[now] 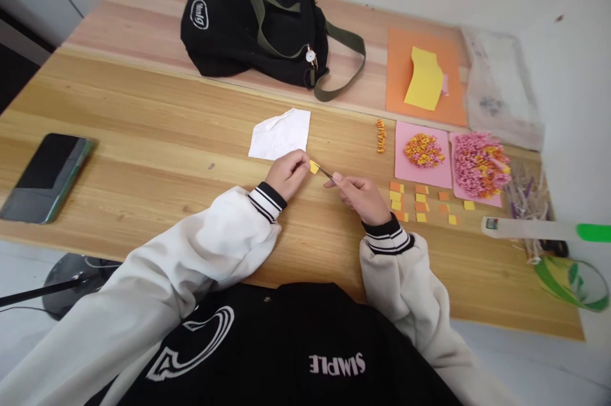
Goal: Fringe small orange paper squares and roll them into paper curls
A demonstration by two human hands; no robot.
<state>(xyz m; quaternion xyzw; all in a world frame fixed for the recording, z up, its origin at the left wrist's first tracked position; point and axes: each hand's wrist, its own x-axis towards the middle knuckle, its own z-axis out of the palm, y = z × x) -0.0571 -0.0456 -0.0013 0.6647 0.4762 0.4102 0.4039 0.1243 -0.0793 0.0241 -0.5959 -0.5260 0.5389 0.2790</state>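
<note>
My left hand (287,173) rests on the wooden table (143,132), fingers pinched on a small yellow paper square (314,167). My right hand (360,195) is closed around a thin metal tool (326,173) whose tip touches that square. Just behind my left hand lies a white paper sheet (280,133). To the right of my right hand, several small orange and yellow paper squares (420,203) lie scattered on the table.
A black bag (248,34) with green straps sits at the back. A phone (48,175) lies far left. At right are orange card (398,69) with yellow paper (424,78), pink sheets heaped with rolled paper bits (480,164), a glue stick (534,228) and green tape (573,282).
</note>
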